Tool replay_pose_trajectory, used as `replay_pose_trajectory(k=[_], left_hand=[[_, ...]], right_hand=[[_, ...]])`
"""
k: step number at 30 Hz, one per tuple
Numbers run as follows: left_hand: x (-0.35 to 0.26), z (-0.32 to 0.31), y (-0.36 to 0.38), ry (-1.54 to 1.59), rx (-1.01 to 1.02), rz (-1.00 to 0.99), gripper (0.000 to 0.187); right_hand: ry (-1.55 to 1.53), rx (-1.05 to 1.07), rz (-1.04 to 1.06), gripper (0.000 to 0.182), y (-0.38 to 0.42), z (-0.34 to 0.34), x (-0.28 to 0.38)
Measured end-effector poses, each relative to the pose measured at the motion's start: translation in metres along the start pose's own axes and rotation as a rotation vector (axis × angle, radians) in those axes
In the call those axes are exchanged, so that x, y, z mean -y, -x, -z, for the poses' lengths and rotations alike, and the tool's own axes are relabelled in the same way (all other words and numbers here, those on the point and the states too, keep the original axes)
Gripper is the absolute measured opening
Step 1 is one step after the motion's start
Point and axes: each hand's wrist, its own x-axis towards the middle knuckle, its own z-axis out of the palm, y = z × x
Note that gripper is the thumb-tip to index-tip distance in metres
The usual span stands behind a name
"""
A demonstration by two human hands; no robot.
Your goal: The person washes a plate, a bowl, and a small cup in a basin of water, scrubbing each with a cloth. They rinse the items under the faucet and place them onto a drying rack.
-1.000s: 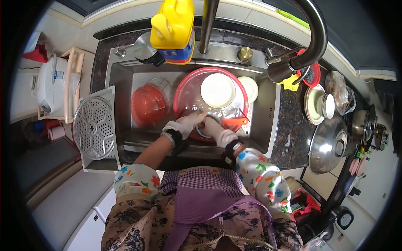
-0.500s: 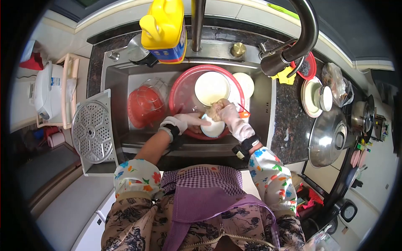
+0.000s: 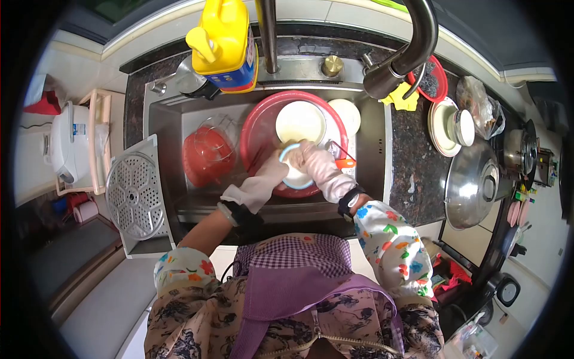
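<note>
A white bowl with a light blue rim (image 3: 295, 178) is held over the red basin (image 3: 253, 113) in the sink, its inside now facing me. My left hand (image 3: 276, 165), in a pale glove, grips its left side, fingers partly hidden. Over the bowl's opening and right edge lies my gloved right hand (image 3: 312, 160), fingers curled and pressed together. The tan scrubbing cloth seen there earlier is mostly covered by the hand. A larger cream bowl (image 3: 300, 122) rests in the basin just beyond both hands.
In the sink, a red colander (image 3: 206, 157) under a wire rack stands left, a pale plate (image 3: 345, 116) right. A yellow jug (image 3: 226, 45) and the faucet (image 3: 382, 81) rise behind. A perforated steel tray (image 3: 136, 194) sits left; stacked dishes (image 3: 442, 128) and a steel lid (image 3: 472, 185) lie right.
The small bowl has been turned so that its blue rim and inside face up. My left hand moved up along its left side; my right hand shifted slightly left over its opening.
</note>
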Motion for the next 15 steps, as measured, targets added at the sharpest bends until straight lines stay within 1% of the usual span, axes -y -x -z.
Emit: replay_pose_trajectory(k=[1,2,3,4,5,6,7,8,9,10,11,12,13,14,15], left_hand=[[-0.007,0.0,0.007,-0.003,0.004,-0.001,0.055],[-0.014,0.001,0.016,0.052,-0.148,-0.039,0.058],[-0.022,0.002,0.025,0.107,-0.301,-0.078,0.061],[-0.028,-0.001,0.028,0.1,-0.404,-0.148,0.065],[-0.018,-0.004,0.017,0.098,-0.405,-0.149,0.065],[-0.001,-0.01,-0.004,0.135,-0.472,-0.274,0.065],[0.002,-0.013,-0.007,0.171,-0.538,-0.4,0.066],[0.005,-0.014,-0.008,0.168,-0.535,-0.4,0.066],[-0.007,-0.013,0.004,0.16,-0.446,-0.291,0.063],[-0.017,-0.013,0.014,0.152,-0.355,-0.183,0.06],[-0.022,-0.012,0.018,0.149,-0.35,-0.182,0.06],[-0.027,-0.009,0.021,0.093,-0.257,-0.138,0.062],[-0.027,-0.005,0.021,0.035,-0.167,-0.094,0.064],[-0.027,-0.001,0.018,0.031,-0.168,-0.095,0.064],[-0.025,0.003,0.014,0.022,-0.113,-0.045,0.059]], right_hand=[[-0.389,-0.079,-0.203,0.036,0.007,0.012,0.019],[0.068,-0.462,0.01,0.031,0.042,0.017,0.03],[0.066,-0.462,0.01,0.031,0.061,0.035,0.054],[-0.447,-0.22,-0.222,0.034,0.072,0.048,0.071],[-0.95,0.045,-0.447,0.039,0.079,0.05,0.077],[-1.172,0.211,-0.332,0.035,0.078,0.034,0.056],[-1.174,0.211,-0.334,0.035,0.076,0.032,0.051],[-1.044,0.225,-0.361,0.034,0.072,0.031,0.047],[-0.915,0.235,-0.386,0.033,0.068,0.034,0.045],[-0.659,0.182,-0.572,0.029,0.065,0.051,0.065],[-0.663,0.181,-0.577,0.029,0.051,0.048,0.052],[-0.161,-0.024,-0.379,0.035,0.033,0.037,0.029],[0.336,-0.223,-0.164,0.041,0.029,0.036,0.027],[0.332,-0.226,-0.164,0.041,0.027,0.034,0.026],[0.328,-0.161,-0.192,0.037,0.034,0.049,0.042]])
